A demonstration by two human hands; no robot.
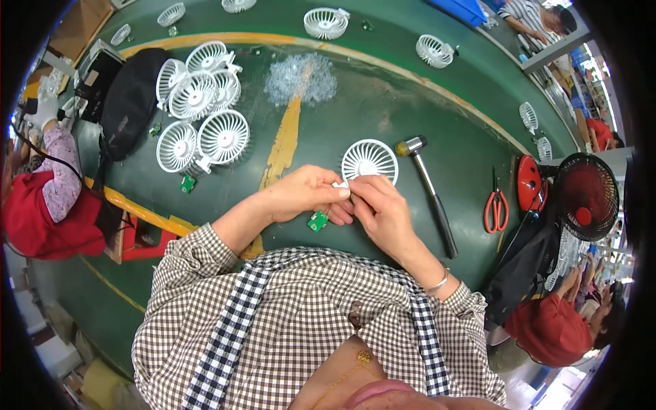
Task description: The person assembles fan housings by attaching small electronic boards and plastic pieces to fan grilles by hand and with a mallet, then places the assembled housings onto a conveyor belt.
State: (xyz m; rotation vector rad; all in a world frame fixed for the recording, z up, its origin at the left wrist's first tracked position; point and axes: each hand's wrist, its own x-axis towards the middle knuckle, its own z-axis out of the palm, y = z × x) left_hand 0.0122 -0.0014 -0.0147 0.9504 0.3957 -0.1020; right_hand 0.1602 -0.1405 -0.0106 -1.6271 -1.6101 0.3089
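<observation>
Close to my body, both hands meet at the stem of a white round fan housing (370, 158), whose ribbed grille points away from me. My left hand (309, 194) pinches a small white part of the stem between thumb and fingers. Against it, my right hand (384, 208) has its thumb and fingertips closed at the same spot, where the fingers partly hide the part. Just below the left fingers, a small green circuit board (318, 221) is seen; how it is joined to the housing is hidden.
To the right lie a hammer (433, 198) and red-handled scissors (495, 210), near a black fan (586, 198). Several white fan housings (193, 96) cluster at left beside a black bag (132, 102). Beyond is a heap of small clear pieces (299, 79). More housings (326, 24) line the far belt.
</observation>
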